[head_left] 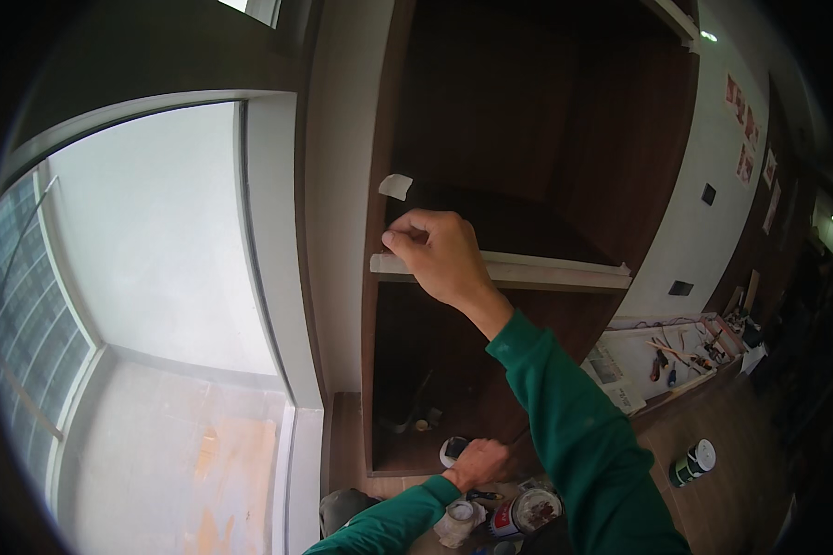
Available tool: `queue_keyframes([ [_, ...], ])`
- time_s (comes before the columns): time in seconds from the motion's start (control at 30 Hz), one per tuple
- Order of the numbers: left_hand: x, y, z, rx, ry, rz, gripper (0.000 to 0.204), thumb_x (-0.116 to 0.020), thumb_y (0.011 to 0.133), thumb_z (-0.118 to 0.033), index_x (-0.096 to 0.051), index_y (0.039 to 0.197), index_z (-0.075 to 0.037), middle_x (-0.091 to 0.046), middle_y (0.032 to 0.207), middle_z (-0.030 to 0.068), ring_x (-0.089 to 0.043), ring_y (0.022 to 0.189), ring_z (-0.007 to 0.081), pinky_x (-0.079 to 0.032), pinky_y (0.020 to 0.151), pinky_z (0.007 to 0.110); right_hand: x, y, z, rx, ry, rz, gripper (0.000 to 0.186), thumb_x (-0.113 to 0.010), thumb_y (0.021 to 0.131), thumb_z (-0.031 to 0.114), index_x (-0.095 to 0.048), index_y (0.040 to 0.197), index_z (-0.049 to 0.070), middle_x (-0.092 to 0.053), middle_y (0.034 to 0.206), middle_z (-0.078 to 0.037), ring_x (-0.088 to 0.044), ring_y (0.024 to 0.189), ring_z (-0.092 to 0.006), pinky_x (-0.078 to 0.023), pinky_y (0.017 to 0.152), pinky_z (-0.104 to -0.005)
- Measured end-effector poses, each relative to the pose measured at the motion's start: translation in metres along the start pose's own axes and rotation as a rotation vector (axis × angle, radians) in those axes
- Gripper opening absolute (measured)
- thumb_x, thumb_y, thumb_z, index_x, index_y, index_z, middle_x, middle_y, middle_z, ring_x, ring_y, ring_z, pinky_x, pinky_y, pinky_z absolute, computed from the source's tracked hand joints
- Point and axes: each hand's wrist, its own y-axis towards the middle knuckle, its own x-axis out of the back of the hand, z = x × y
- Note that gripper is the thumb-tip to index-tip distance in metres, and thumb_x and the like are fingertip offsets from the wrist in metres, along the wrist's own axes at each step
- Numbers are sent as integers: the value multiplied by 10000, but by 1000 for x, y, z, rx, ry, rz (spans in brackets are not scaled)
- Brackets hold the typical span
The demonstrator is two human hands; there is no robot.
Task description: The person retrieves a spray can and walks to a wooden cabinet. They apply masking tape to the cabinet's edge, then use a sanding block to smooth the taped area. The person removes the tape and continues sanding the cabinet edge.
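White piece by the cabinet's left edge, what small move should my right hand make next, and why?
Probably lift your right hand slightly and gently test the white piece: the hand is just below it in the picture, and this view doesn't settle whether the piece is firmly stuck to the cabinet.

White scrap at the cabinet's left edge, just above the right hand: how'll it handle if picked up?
The white scrap is probably light and floppy: it looks small and sheet-thin. It may cling and need peeling, since it appears to hang at the cabinet's left edge with no ledge visible beneath.
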Motion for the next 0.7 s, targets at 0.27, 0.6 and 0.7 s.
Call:
queue_keyframes([
  [0.27, 4, -1, 0, -29, -4, -5, 282, -651, 895, -311, -713, 930, -38, -711, 814, 217, -699, 781, 432, -579, 713, 522, -8, -21, -13, 532, -320, -216, 98, -717, 882, 108, -735, 978, 110, -654, 813, -20, -595, 767, -209, -468, 700, -363],
  [0.6, -14, 1, 8, 6, 0, -9, 291, -689, 850, -323, -734, 914, -43, -711, 804, 218, -708, 787, 417, -583, 740, 504, -19, -29, -20, 687, -688, -193, 137, -716, 850, 54, -674, 959, 127, -516, 874, -13, -513, 848, -232, -438, 721, -391],
  [0.7, -4, -3, 6, 39, -18, 46, 296, -713, 820, -316, -735, 856, -23, -713, 816, 230, -712, 801, 416, -587, 757, 493, -16, -31, -21, 677, -588, -181, 119, -720, 860, 64, -663, 946, 123, -539, 898, -15, -523, 860, -243, -444, 749, -400],
])
